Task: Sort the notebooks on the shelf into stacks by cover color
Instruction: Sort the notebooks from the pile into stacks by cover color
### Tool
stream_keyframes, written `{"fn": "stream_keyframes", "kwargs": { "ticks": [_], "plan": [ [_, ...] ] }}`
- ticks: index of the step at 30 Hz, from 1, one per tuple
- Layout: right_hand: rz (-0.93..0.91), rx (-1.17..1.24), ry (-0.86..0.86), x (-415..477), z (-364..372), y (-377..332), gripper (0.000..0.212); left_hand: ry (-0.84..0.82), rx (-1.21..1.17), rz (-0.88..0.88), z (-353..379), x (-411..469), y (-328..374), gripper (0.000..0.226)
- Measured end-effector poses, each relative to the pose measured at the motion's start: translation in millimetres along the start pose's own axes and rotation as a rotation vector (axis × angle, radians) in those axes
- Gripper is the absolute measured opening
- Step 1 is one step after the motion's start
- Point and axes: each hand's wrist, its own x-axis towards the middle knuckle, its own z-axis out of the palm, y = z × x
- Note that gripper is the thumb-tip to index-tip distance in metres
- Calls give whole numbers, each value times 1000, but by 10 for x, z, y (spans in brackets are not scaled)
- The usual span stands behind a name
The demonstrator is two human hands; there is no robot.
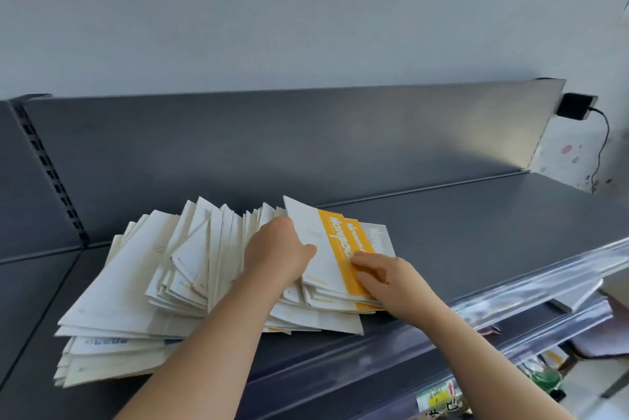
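Note:
A wide, messy pile of thin notebooks (136,283) lies fanned out on the dark grey shelf (476,225), most showing pale cream backs. At the pile's right end a notebook with a yellow-and-white cover (326,246) is tilted up, with more yellow covers and a grey one (379,237) under it. My left hand (275,253) grips the left edge of that tilted notebook, thumb on its white part. My right hand (384,276) pinches the yellow covers at their lower right edge.
The shelf has a grey back panel (272,147) and a slotted upright (51,174) at left. A clear plastic price rail (510,304) runs along the front edge. A black adapter with a cable (577,106) hangs at the right. Lower shelves hold goods (544,375).

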Motion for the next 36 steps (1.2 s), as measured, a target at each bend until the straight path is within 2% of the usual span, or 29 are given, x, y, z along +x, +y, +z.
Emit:
{"fn": "stream_keyframes", "kwargs": {
  "ticks": [4,7,12,15,19,23,28,32,36],
  "plan": [
    [91,20,97,21,-72,99,29,68,-7,-65,18,-11,-4,17],
    [98,-28,77,31,-57,140,28,126,-70,-87,3,-75,26,10],
    [90,61,35,51,17,99,36,117,-124,-119,-21,-175,79,29],
    [69,95,35,50,31,67,34,121,-231,-137,-29,-194,25,32],
    [51,146,48,89,28,-28,33,128,-434,-99,-100,-288,-21,25],
    [10,255,77,117,24,-256,43,190,-581,-64,-235,-405,-88,29],
    [-93,421,185,87,6,-702,44,315,-646,-59,-509,-559,-288,31],
    [-202,481,226,40,74,-1159,37,391,-631,-55,-798,-705,-555,32],
    [-315,500,212,-39,220,-1699,25,395,-627,-48,-1113,-913,-907,33]
  ]
}}
